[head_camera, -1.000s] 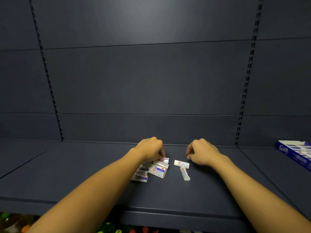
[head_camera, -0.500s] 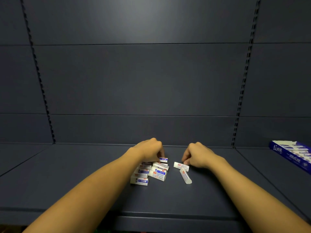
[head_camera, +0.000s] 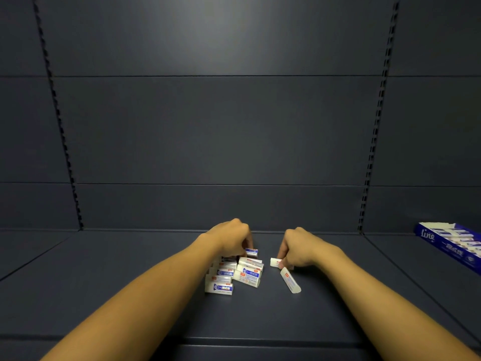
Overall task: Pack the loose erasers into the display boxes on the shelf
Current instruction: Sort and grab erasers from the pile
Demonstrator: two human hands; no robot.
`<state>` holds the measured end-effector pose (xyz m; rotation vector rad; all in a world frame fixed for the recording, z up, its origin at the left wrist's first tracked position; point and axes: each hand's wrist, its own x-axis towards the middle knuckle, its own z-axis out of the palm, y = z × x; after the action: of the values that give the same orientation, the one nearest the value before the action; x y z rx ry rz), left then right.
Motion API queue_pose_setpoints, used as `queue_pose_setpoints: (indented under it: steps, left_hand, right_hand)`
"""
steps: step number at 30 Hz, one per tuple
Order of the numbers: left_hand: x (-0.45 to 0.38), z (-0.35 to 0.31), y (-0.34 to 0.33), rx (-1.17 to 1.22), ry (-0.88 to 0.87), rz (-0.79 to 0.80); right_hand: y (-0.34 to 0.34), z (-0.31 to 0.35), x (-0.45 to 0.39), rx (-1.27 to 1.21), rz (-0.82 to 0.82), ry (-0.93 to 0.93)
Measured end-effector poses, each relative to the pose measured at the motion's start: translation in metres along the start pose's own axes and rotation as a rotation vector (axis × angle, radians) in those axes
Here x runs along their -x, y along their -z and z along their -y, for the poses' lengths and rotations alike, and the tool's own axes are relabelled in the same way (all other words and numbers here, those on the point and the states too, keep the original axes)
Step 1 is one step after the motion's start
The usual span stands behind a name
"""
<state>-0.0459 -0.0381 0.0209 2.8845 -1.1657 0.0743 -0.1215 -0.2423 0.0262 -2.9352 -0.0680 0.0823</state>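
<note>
Head view. Dark blue-grey shelf (head_camera: 130,295) with a panelled back wall (head_camera: 221,131) and slotted uprights (head_camera: 374,126) at either side.

Pile of loose erasers (head_camera: 235,273) near the middle of the shelf, white with blue-and-red sleeves, heaped on one another and lying at mixed angles. Nearest one (head_camera: 219,287) lies flat at the front of the heap.

Left hand (head_camera: 230,239) knuckles-up over the back of the pile, fingers curled down; fingertips pinch a small eraser (head_camera: 252,252) at the pile's far right edge. Forearm runs in from lower left.

Right hand (head_camera: 299,250) just right of the pile, apart from it, fingers curled under. It covers the right end of a white eraser (head_camera: 275,262) lying crosswise; thumb and fingertips look closed on it, though the contact is partly hidden. A second single eraser (head_camera: 290,280) lies diagonal just in front of that hand, one end close to the knuckles; cannot tell if they touch.

Display box (head_camera: 450,243), blue and white with "line" on its side, sits at the far right of the shelf, well apart from the pile and both hands, cut off by the frame edge. Contents not legible.
</note>
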Motion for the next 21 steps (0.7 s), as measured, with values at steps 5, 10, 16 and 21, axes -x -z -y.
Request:
queue_pose_setpoints:
  steps: [5, 10, 16, 21]
  left_hand:
    - [0.001, 0.000, 0.002, 0.008, 0.002, -0.018]
    - [-0.001, 0.004, 0.005, 0.007, 0.010, -0.060]
    - [-0.005, 0.002, 0.014, 0.049, 0.007, -0.123]
    - [-0.012, -0.008, 0.021, 0.057, -0.012, -0.223]
  right_hand:
    - [0.003, 0.008, 0.004, 0.102, -0.061, -0.001]
    - [0.007, 0.009, 0.005, 0.175, -0.136, -0.013]
    - [0.015, -0.002, 0.012, 0.212, -0.238, -0.084]
    - [0.020, -0.012, 0.026, 0.246, -0.310, -0.167]
